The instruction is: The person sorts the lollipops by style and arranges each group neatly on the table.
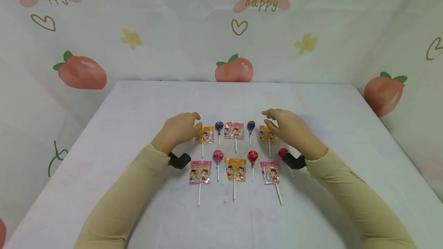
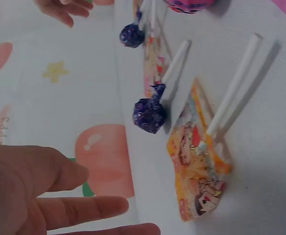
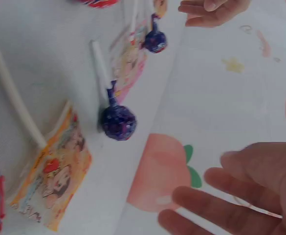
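My left hand (image 1: 178, 130) hovers at the left end of the back row of lollipops, beside an orange-wrapped flat lollipop (image 2: 199, 161) and holding nothing. In the left wrist view its fingers reach out loosely. At the other end my right hand (image 1: 290, 130) is held over a second orange-wrapped flat lollipop (image 3: 55, 171), partly covering it; its fingers are spread and grip nothing. Between the hands lie two purple ball lollipops, one left (image 1: 219, 126) and one right (image 1: 250, 126), with a pink-wrapped flat lollipop (image 1: 234, 130) in the middle.
The front row holds a pink packet (image 1: 200, 172), a pink ball lollipop (image 1: 218, 155), an orange packet (image 1: 235, 169), a red ball lollipop (image 1: 253, 156) and another pink packet (image 1: 270, 172). A black wrist mount (image 1: 294, 161) partly hides another red ball lollipop (image 1: 283, 151). Printed cloth hangs behind the white table (image 1: 155, 218).
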Demonstrator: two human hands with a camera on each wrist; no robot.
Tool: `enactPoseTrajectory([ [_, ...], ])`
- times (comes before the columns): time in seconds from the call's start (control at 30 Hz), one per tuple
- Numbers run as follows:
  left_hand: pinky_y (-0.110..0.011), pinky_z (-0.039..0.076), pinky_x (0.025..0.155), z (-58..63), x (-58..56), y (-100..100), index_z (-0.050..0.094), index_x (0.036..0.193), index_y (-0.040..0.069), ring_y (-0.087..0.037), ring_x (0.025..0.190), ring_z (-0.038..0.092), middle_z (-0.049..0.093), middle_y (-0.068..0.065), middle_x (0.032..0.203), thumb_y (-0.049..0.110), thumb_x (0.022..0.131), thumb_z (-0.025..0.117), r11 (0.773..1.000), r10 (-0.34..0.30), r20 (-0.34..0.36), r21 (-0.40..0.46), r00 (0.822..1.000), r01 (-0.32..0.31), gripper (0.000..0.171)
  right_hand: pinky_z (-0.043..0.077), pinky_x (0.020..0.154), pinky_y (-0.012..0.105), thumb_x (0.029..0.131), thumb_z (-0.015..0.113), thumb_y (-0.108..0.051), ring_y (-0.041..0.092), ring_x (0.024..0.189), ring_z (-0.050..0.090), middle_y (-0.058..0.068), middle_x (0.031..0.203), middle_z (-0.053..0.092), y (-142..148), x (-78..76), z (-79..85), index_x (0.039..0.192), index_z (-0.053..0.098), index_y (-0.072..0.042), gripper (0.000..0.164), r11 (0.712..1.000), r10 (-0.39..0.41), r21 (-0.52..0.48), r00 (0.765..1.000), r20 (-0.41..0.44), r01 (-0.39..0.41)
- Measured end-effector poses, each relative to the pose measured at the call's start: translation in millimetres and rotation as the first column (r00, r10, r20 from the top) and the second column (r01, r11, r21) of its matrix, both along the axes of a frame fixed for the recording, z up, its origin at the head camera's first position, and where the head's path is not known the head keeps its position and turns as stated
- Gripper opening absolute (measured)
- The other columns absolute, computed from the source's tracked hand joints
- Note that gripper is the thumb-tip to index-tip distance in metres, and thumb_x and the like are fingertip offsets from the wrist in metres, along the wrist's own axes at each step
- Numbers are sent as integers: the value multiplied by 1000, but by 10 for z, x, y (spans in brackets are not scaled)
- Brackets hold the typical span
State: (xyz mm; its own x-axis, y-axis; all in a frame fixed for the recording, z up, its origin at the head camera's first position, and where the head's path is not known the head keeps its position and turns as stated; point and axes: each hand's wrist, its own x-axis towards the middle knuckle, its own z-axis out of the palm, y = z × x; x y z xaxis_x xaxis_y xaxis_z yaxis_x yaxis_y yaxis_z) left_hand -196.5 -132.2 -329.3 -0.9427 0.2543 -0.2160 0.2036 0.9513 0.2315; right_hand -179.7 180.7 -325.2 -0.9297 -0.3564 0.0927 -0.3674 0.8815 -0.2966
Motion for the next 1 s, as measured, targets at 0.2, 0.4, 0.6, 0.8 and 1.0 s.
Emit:
enactPoseTrajectory([
  [0.2, -42, 51, 79, 106, -1, -90, 55, 133, 12, -26, 95, 62, 65, -12, 118, 33, 100, 47, 987, 27, -2, 157, 1000, -27, 40, 51, 80, 44, 97, 58, -18, 26, 95, 66, 9, 101, 72, 0, 66, 67, 120, 64, -9, 25, 981, 26, -188, 995, -92, -43],
  [0.4, -44, 49, 85, 130, -36, -213, 56, 130, 14, -29, 108, 59, 63, -14, 119, 32, 102, 43, 923, 62, 21, 378, 998, -65, 36, 52, 82, 44, 95, 63, -18, 24, 100, 66, 6, 101, 71, -55, 152, 78, 121, 62, -11, 27, 927, 29, -364, 984, -174, -92],
  [0.6, -47, 46, 93, 55, -71, -274, 55, 130, 11, -28, 107, 62, 64, -16, 120, 27, 103, 40, 810, 81, 74, 576, 994, -109, 35, 50, 89, 39, 92, 67, -15, 19, 106, 63, 7, 112, 68, -149, 239, 6, 125, 59, -8, 35, 849, 71, -498, 972, -222, -175],
  [0.8, -48, 43, 102, -30, -94, -328, 48, 138, 8, -32, 117, 57, 57, -19, 131, 28, 103, 41, 727, 54, 185, 666, 981, -165, 41, 43, 102, 43, 87, 72, -11, 22, 122, 53, 7, 133, 56, -261, 330, -104, 139, 48, -8, 57, 796, 179, -555, 969, -169, -243],
  [1.0, -51, 40, 104, -105, -133, -375, 38, 147, 9, -36, 126, 49, 48, -20, 139, 31, 101, 49, 746, 5, 243, 645, 970, -166, 52, 38, 107, 47, 82, 78, -19, 21, 132, 44, 5, 143, 47, -340, 411, -212, 147, 40, -12, 75, 817, 244, -519, 966, -85, -252],
])
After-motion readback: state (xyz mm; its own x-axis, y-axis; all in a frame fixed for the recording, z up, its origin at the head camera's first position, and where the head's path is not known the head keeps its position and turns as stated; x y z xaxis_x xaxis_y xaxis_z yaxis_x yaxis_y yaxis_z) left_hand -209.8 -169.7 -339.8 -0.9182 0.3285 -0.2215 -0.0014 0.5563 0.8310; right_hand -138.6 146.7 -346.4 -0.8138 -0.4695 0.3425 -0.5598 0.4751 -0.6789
